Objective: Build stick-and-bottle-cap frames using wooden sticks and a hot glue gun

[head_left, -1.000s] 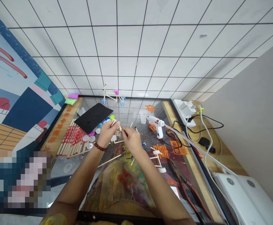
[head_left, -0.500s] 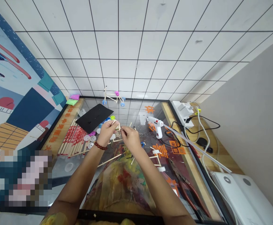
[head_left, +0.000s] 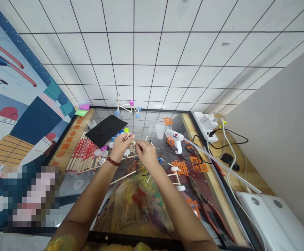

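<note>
Above the middle of the table (head_left: 68, 184), left hand (head_left: 120, 146) pinches small sticks (head_left: 134, 142); right hand (head_left: 147, 153) has its fingertips right at them, can't tell if gripping. Sticks sit between both hands. Left side: chopsticks (head_left: 81, 155), black sheet (head_left: 106, 130), caps (head_left: 104, 153). Right side: glue gun (head_left: 177, 139), pliers (head_left: 206, 205) nearer. Model (head_left: 131, 103) stands at far edge.

Held stick (head_left: 127, 136) is showing pale cream. Sheet (head_left: 106, 130) is presenting plain black; printed sticks (head_left: 83, 153) are displaying red-and-white patterning over light wood. Glue gun (head_left: 177, 140) is showing white with red details. Tiled wall (head_left: 145, 48) is bearing black gridlines on white. Beaded bracelet (head_left: 113, 161) is showing reddish brown.
</note>
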Available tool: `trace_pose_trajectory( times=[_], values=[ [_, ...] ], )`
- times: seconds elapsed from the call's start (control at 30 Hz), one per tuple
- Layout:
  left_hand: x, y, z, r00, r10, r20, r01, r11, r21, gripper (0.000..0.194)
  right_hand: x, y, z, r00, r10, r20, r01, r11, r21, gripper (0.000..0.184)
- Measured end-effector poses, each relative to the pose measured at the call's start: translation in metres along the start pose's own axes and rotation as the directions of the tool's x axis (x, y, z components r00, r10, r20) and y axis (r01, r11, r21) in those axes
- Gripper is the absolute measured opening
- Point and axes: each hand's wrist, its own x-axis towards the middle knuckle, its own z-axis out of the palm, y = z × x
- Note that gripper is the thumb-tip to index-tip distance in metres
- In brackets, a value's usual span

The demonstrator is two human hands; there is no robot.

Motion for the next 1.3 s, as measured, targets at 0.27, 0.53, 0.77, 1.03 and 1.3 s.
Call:
trace_pose_trajectory(
  times=[0.27,0.53,0.77,1.03,1.3],
  values=[
    [-0.001,0.001,-0.001,1.000,0.022,0.006,-0.022,1.000,0.013,0.041,0.001,-0.001,0.000,1.000,0.016,0.000,-0.016,1.000,-0.007,0.019],
    [-0.003,0.018,-0.008,0.997,0.029,-0.076,-0.044,0.978,-0.203,0.042,-0.003,-0.004,-0.009,0.997,0.065,-0.042,-0.061,0.995,0.078,0.022],
    [-0.053,0.042,0.006,0.910,0.366,0.196,-0.371,0.929,-0.013,0.033,-0.038,-0.023,-0.049,0.996,0.082,-0.034,-0.061,0.914,0.401,0.018],
    [-0.113,0.018,0.037,0.688,0.468,0.554,-0.629,0.766,0.133,0.032,-0.088,-0.025,-0.074,0.997,0.074,-0.013,-0.057,0.854,0.517,0.022],
    [-0.067,0.016,-0.007,0.584,0.804,0.112,-0.739,0.469,0.484,0.019,-0.104,0.006,-0.053,0.989,-0.047,-0.142,0.076,0.975,0.211,0.013]
  ],
)
